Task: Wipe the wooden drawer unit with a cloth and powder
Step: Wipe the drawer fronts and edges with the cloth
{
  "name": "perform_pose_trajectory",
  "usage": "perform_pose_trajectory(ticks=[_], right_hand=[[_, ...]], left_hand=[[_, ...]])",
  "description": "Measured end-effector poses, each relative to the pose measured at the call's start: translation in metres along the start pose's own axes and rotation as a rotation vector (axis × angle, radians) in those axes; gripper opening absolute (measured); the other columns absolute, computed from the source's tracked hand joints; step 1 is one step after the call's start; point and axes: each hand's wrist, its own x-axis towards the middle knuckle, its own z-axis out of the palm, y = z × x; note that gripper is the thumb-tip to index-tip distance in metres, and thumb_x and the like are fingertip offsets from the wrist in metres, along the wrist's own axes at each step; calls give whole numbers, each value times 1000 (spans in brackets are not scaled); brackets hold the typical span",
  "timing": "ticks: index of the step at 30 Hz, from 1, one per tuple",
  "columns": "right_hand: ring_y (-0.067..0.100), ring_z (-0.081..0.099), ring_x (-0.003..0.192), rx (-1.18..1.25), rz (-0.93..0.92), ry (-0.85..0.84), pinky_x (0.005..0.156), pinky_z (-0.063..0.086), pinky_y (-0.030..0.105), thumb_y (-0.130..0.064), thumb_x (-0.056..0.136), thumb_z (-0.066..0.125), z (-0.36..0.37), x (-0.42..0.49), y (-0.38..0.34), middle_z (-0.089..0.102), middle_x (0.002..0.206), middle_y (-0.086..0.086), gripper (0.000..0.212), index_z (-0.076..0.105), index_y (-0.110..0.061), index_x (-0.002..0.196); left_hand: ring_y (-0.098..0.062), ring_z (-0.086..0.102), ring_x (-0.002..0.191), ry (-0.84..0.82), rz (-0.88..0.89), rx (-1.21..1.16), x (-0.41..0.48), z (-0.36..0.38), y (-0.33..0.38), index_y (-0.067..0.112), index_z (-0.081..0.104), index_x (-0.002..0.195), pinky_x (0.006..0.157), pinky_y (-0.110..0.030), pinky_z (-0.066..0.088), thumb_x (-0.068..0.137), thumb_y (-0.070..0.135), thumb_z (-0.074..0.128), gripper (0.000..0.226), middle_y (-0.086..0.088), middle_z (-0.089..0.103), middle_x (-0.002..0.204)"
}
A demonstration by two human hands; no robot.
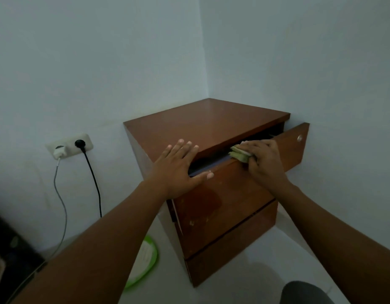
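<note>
Centre frame, wooden drawer unit (207, 126) in the corner, top drawer (229, 194) ajar: your left hand (178, 170) lies flat, fingers straight, on its top, your right hand (264, 161) clenches the green cloth (239, 155) against that drawer's upper rim.

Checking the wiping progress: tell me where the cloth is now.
In the head view the green cloth sits right of centre, gripped by the right hand against the top edge of the pulled-out top drawer, just below the unit's top panel.
</note>
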Motion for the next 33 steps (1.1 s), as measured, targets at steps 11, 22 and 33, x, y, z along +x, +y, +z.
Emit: perform_pose_trajectory(ticks=[11, 22, 33], right_hand=[[27, 45, 111, -3, -379, -44, 80, 39, 37, -13, 93, 43, 28, -49, -89, 58, 138, 0, 41, 61, -26, 127], [34, 44, 109, -118, 17, 162, 91, 39, 31, -5, 91, 41, 15, -16, 16, 61, 133, 6, 45, 62, -18, 128], [11, 41, 117, 316, 148, 276, 94, 29, 2, -2, 86, 46, 58, -81, -108, 52, 136, 1, 50, 58, -11, 134]], left_hand=[[-22, 12, 151, 218, -204, -313, -9, 9, -4, 11, 16, 157, 122, -41, 7, 99, 49, 9, 70, -9, 23, 163], [-21, 9, 152, 104, -72, -96, -1, 3, -2, 13, 20, 156, 123, -39, 5, 105, 44, 13, 60, -8, 23, 163], [-25, 16, 151, 56, -142, 70, 7, -5, -13, 15, 20, 156, 122, -48, 11, 104, 46, 14, 61, -8, 25, 162]])
